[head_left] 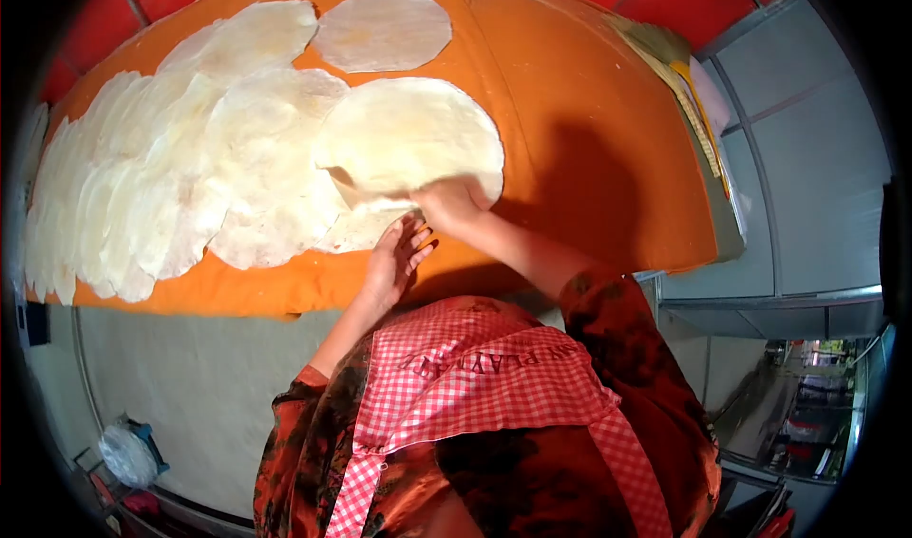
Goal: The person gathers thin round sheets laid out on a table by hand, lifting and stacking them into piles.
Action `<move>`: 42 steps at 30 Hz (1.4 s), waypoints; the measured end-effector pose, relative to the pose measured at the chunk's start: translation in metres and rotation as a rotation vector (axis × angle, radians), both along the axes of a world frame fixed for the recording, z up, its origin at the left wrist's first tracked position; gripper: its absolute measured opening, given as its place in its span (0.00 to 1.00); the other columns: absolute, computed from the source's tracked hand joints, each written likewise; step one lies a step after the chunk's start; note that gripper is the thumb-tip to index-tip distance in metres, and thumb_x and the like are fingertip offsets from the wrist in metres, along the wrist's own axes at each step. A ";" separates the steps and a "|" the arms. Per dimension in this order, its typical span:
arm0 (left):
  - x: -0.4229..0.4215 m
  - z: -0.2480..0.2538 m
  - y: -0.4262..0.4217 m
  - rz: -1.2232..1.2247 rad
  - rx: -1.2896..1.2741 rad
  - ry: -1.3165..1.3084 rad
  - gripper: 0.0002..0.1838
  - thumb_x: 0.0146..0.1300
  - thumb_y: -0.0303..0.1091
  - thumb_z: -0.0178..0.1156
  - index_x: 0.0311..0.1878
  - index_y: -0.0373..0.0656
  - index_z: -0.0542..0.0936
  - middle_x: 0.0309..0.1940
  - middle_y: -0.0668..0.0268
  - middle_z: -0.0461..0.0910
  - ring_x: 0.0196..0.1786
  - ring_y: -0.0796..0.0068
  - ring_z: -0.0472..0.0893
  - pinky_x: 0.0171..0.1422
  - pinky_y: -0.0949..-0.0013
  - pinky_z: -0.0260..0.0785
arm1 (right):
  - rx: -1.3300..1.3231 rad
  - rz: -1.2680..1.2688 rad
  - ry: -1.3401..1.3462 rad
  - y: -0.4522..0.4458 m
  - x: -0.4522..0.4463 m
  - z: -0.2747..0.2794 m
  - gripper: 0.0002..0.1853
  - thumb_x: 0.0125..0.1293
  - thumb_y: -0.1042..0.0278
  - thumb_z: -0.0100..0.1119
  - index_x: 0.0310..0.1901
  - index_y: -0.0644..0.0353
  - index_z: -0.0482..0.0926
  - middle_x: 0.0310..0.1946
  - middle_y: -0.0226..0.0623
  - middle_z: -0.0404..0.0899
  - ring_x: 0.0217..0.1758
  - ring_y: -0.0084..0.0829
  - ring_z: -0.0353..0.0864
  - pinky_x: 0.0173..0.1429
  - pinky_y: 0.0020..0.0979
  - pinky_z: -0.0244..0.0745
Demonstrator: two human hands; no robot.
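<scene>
A thin, pale round flatbread sheet (418, 130) lies on the orange cloth (560, 111), its near edge lifted and folded toward me. My right hand (451, 206) is closed on that near edge, slightly blurred by motion. Just below it, my left hand (391, 263) has its fingers apart and somewhat curled, with nothing visible in them. Its fingertips come close to the right hand and the lower edge of another sheet (356, 232) that shows beneath. To the left, overlapping rounds (271, 158) spread over the cloth.
One separate round (383, 31) lies at the back. A dense row of overlapping sheets (104, 177) covers the left side. Folded cloth and papers (689, 87) sit at the right edge. A clear plastic bag (133, 454) stands on the floor at lower left.
</scene>
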State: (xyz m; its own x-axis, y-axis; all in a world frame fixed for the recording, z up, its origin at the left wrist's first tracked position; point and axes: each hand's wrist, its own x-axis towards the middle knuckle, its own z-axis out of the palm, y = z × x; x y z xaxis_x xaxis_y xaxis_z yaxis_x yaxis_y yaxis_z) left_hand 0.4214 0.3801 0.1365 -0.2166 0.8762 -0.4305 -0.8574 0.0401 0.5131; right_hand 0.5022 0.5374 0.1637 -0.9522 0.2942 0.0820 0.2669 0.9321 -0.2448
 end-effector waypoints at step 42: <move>0.041 -0.056 0.075 -0.031 -0.297 0.256 0.13 0.66 0.27 0.58 0.52 0.42 0.73 0.39 0.65 0.79 0.37 0.71 0.79 0.32 0.68 0.72 | -1.739 -0.882 0.861 0.134 0.269 -0.093 0.18 0.62 0.67 0.61 0.50 0.71 0.78 0.44 0.43 0.83 0.47 0.35 0.83 0.53 0.37 0.77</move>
State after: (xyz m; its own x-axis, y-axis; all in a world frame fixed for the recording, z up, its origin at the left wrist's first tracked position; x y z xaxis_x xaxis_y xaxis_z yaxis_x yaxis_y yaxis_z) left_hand 0.4625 0.4548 0.0809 -0.3253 0.7295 -0.6017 -0.6990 0.2431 0.6725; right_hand 0.7713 0.6714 0.0709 -0.4396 0.7668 -0.4677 -0.2240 -0.5978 -0.7697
